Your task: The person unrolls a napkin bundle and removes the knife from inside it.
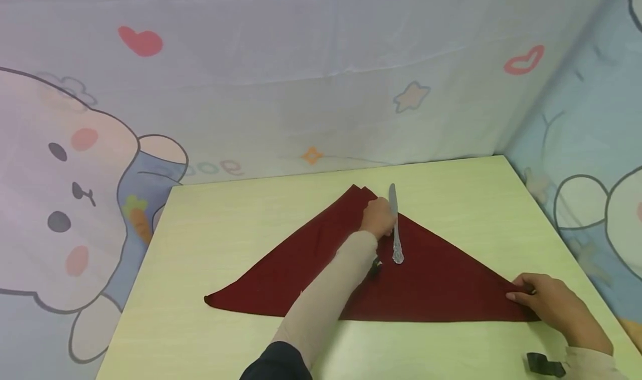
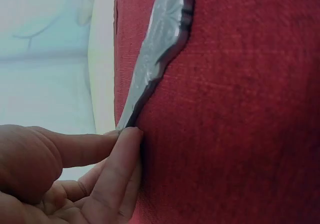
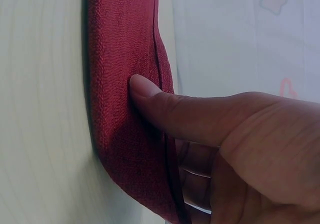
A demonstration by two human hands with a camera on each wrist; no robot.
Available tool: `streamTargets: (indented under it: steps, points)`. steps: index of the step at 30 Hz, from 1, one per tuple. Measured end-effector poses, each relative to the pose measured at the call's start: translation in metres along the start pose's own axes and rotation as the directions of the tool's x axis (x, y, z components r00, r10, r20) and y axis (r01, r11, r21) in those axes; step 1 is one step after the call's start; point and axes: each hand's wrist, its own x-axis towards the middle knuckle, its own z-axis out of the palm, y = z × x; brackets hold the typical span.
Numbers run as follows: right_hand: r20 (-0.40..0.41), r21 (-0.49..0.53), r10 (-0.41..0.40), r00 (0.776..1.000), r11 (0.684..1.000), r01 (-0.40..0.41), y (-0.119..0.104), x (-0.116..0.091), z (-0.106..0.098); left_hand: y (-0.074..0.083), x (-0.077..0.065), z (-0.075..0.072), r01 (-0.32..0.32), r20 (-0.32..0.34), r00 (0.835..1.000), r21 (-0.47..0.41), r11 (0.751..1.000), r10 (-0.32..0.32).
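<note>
A dark red cloth napkin, folded into a triangle, lies on the table with its long edge toward me. On its upper part is a silver knife with an ornate handle. My left hand pinches the knife between thumb and fingers; in the left wrist view the handle of the knife points away from the fingertips over the red cloth. At the right corner, my right hand pinches the napkin, its thumb on top. The right wrist view shows the thumb pressed on the napkin, with the other fingers partly hidden behind it.
The pale yellow table extends around the napkin. A printed curtain hangs behind the table and another stands along its right side. A dark strap piece shows beside the right wrist.
</note>
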Motion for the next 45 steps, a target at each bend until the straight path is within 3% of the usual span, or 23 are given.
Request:
streamTargets:
  steps: [8, 14, 18, 22, 26, 30, 39, 45]
  points:
    - [-0.001, -0.030, -0.016, 1.000, 0.999, 0.016, 0.001, 0.002, -0.001, -0.005, -0.015, -0.021, -0.018, 0.066, 0.998, 0.000, 1.000, 0.018]
    - [0.014, -0.048, 0.026, 1.000, 0.999, -0.025, 0.003, 0.004, -0.003, -0.016, -0.025, -0.050, -0.150, 0.176, 0.970, -0.111, 0.982, 0.168]
    - [0.022, -0.057, 0.037, 0.999, 0.998, -0.036, 0.004, 0.006, -0.004, -0.028, -0.039, -0.073, -0.252, 0.197, 0.950, 0.019, 0.968, 0.243]
    - [0.024, -0.065, 0.036, 0.999, 0.997, -0.034, 0.005, 0.007, -0.005, -0.039, -0.058, -0.094, -0.266, 0.163, 0.959, 0.218, 0.939, 0.234]
    - [0.016, -0.075, 0.042, 0.999, 0.996, -0.041, 0.009, 0.003, -0.005, -0.052, -0.076, -0.113, -0.229, 0.126, 0.971, 0.266, 0.936, 0.202]
    - [0.012, -0.076, 0.058, 0.998, 0.995, -0.057, 0.013, -0.001, -0.005, -0.069, -0.093, -0.134, -0.221, 0.074, 0.975, 0.204, 0.954, 0.210]
    - [0.002, -0.080, 0.057, 0.998, 0.995, -0.056, 0.017, -0.002, -0.001, -0.128, -0.133, -0.176, -0.180, -0.085, 0.979, 0.073, 0.981, 0.186]
    - [-0.064, -0.089, 0.011, 0.998, 0.996, -0.017, 0.020, -0.006, 0.000, -0.158, -0.158, -0.188, -0.206, -0.098, 0.973, 0.026, 0.978, 0.207]
